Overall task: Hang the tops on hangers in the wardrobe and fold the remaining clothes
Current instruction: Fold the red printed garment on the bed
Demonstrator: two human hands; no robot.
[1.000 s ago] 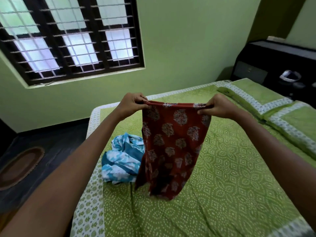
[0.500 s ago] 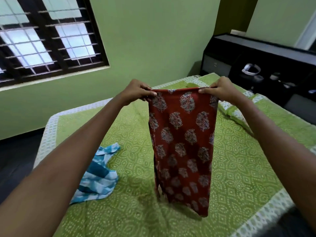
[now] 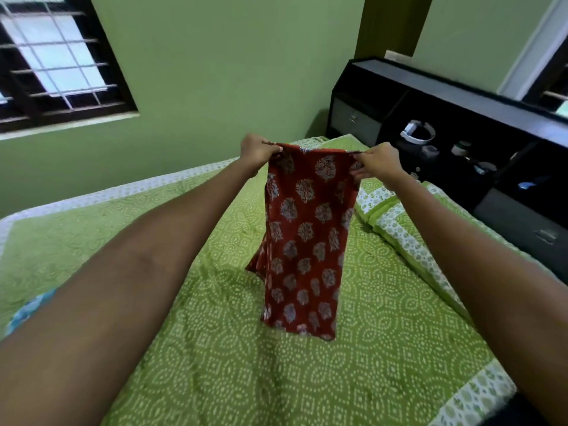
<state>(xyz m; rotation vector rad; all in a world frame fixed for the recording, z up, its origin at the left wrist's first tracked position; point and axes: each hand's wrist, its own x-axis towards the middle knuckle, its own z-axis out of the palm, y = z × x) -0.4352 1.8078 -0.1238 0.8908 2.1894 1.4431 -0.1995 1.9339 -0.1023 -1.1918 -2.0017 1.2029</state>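
Both hands (image 3: 257, 150) (image 3: 378, 162) gripping red garment (image 3: 304, 238) aloft.

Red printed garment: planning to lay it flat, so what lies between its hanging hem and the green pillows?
Head view: only bare green dotted bedspread between the red printed garment and green pillows.

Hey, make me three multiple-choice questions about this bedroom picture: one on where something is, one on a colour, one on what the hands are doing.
1. Where is the window?
A. on the wall at upper left
B. above the headboard shelf
C. behind the pillows

2. What colour is the cloth being held up?
A. plain white
B. dark red with a pale print
C. yellow

3. How is the cloth held?
A. draped over one arm
B. lying flat on the bed
C. left hand and right hand each grip a top corner

Answers: 1 A, its dark frame sits upper left. 2 B, red fabric with pale motifs. 3 C, it hangs from both hands, with its lower end down at the green bedspread.
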